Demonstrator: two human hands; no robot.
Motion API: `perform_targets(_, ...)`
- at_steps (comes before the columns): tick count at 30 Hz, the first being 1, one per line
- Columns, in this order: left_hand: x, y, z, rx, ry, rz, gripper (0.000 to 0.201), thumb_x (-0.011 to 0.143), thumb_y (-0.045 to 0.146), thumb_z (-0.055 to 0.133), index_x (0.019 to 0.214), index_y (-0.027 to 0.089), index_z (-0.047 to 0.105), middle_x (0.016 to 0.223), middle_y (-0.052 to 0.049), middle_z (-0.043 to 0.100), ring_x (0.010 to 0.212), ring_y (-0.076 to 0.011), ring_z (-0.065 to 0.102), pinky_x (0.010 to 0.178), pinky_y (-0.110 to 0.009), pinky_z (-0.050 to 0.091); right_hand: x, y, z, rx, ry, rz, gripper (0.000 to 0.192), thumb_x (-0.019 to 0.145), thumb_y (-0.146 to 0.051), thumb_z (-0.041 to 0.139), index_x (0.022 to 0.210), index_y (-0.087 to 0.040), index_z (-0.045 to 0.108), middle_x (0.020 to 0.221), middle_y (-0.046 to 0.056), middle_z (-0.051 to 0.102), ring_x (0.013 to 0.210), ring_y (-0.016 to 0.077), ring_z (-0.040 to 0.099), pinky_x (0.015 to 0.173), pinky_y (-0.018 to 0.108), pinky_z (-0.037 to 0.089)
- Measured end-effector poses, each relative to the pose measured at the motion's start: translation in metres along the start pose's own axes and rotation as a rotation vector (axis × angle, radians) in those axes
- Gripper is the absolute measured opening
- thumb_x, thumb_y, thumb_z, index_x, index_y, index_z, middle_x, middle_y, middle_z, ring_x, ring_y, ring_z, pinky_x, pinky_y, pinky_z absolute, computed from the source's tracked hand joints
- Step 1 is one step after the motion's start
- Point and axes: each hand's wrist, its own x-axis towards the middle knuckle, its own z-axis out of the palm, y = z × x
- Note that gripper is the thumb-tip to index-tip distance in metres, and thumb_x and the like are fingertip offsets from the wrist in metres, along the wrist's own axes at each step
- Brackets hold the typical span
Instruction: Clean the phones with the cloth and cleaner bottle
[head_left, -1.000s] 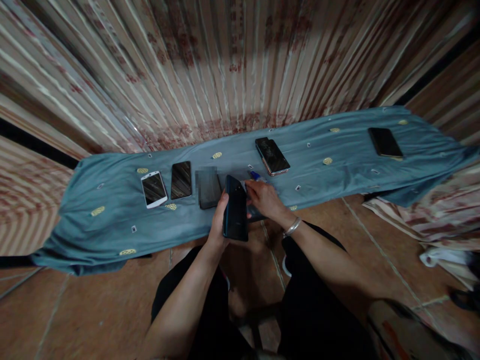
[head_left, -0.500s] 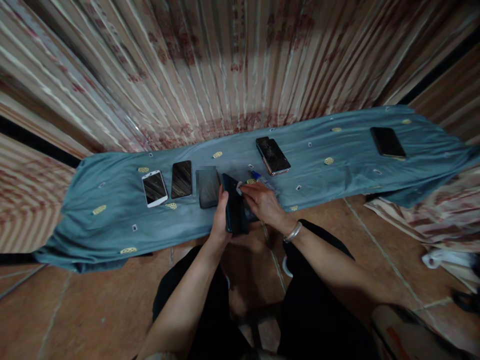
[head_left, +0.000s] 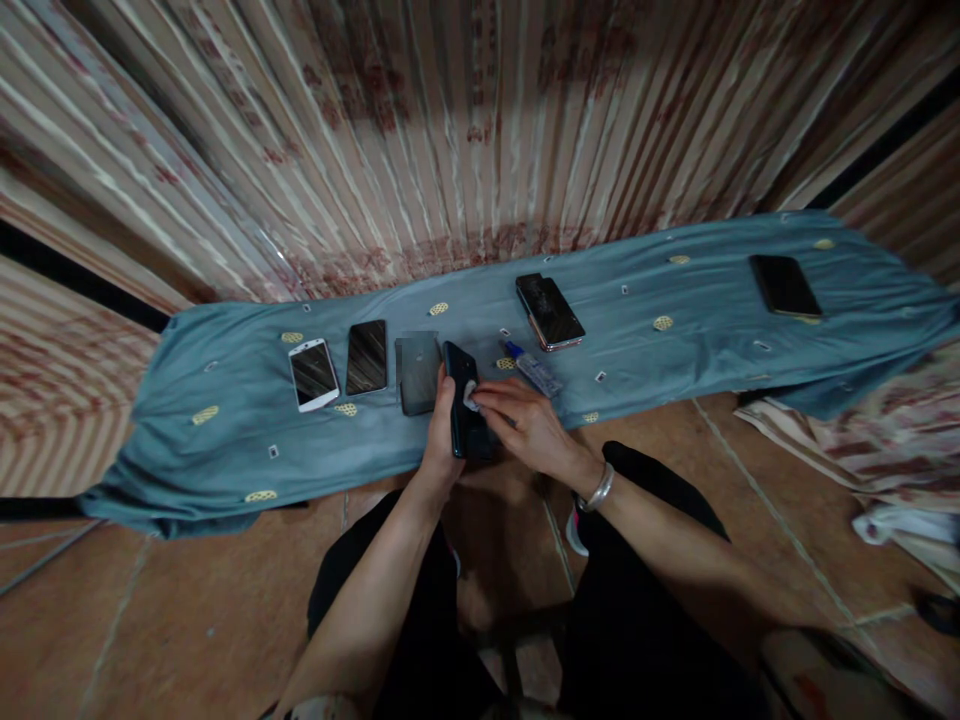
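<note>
My left hand (head_left: 442,440) is closed around the edge of a dark blue smartphone (head_left: 466,425), which is tilted up over the near edge of the cloth. Against the phone's face, my right hand (head_left: 525,420) pinches a small white wad (head_left: 472,394); whether it is tissue or cloth I cannot tell. A clear bottle with a blue cap (head_left: 538,374) lies just beyond my right hand. Left of the held phone lies a dark grey phone or case (head_left: 418,375), partly hidden by my left fingers.
A white phone (head_left: 313,376) and a black phone (head_left: 367,358) lie to the left. Stacked phones (head_left: 551,312) sit beyond the bottle, and a dark phone (head_left: 784,285) lies far right. Teal cloth (head_left: 652,370) covers the bench; a striped curtain (head_left: 480,150) hangs behind.
My right hand has slid the white wad slightly left and down on the phone. More of the bottle now shows. The phone stays in my left hand.
</note>
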Motion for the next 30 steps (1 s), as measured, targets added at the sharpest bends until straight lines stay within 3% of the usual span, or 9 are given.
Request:
perform_targets(4, -0.004, -0.007, 0.006, 0.013, 0.000, 0.014, 0.033, 0.085, 0.031, 0.064, 0.116, 0.019, 0.067, 0.113, -0.002, 0.072, 0.117, -0.0146, 0.062, 0.105, -0.025, 0.044, 0.005, -0.001, -0.001, 0.014, 0.049, 0.046, 0.028, 0.096, -0.020, 0.050, 0.114, -0.026, 0.071, 0.115, 0.007, 0.072, 0.110, 0.0210, 0.065, 0.099, 0.042, 0.051)
perform_targets(9, -0.006, -0.022, 0.009, 0.048, -0.050, 0.038, 0.029, 0.090, 0.027, 0.057, 0.116, 0.021, 0.067, 0.128, -0.002, 0.067, 0.132, -0.0150, 0.051, 0.110, -0.025, 0.039, 0.011, 0.007, -0.004, -0.042, 0.107, 0.104, 0.030, 0.096, -0.020, 0.048, 0.117, -0.024, 0.069, 0.122, 0.007, 0.069, 0.115, 0.0214, 0.063, 0.105, 0.043, 0.047)
perform_targets(15, -0.012, -0.026, 0.007, 0.132, -0.073, -0.112, 0.048, 0.093, 0.030, 0.054, 0.140, 0.029, 0.051, 0.125, -0.003, 0.068, 0.108, -0.0205, 0.067, 0.091, -0.033, 0.056, 0.016, 0.020, -0.007, -0.092, 0.130, 0.135, 0.036, 0.095, -0.018, 0.045, 0.125, -0.023, 0.064, 0.129, 0.009, 0.065, 0.121, 0.0232, 0.059, 0.109, 0.045, 0.044)
perform_targets(21, -0.016, -0.021, 0.003, 0.176, -0.083, -0.084, 0.050, 0.089, 0.031, 0.061, 0.139, 0.031, 0.053, 0.126, -0.003, 0.067, 0.098, -0.0193, 0.070, 0.083, -0.031, 0.059, 0.015, 0.018, -0.011, -0.121, 0.110, 0.048, 0.039, 0.094, -0.013, 0.042, 0.124, -0.025, 0.065, 0.129, 0.007, 0.063, 0.120, 0.0230, 0.058, 0.106, 0.045, 0.047)
perform_targets(25, -0.013, -0.021, 0.006, 0.127, -0.085, -0.074, 0.045, 0.089, 0.030, 0.061, 0.134, 0.028, 0.058, 0.123, -0.002, 0.069, 0.110, -0.0206, 0.066, 0.093, -0.032, 0.055, 0.012, 0.014, -0.010, -0.136, 0.067, 0.012, 0.041, 0.093, -0.010, 0.042, 0.123, -0.024, 0.066, 0.128, 0.009, 0.063, 0.119, 0.0240, 0.057, 0.106, 0.046, 0.047)
perform_targets(30, -0.008, -0.018, 0.011, -0.015, -0.035, 0.005, 0.026, 0.092, 0.028, 0.056, 0.112, 0.017, 0.068, 0.120, -0.004, 0.069, 0.127, -0.0163, 0.056, 0.110, -0.026, 0.040, 0.007, 0.007, -0.005, -0.084, 0.010, -0.030, 0.041, 0.093, -0.010, 0.041, 0.124, -0.022, 0.065, 0.129, 0.010, 0.063, 0.121, 0.0233, 0.058, 0.106, 0.045, 0.046)
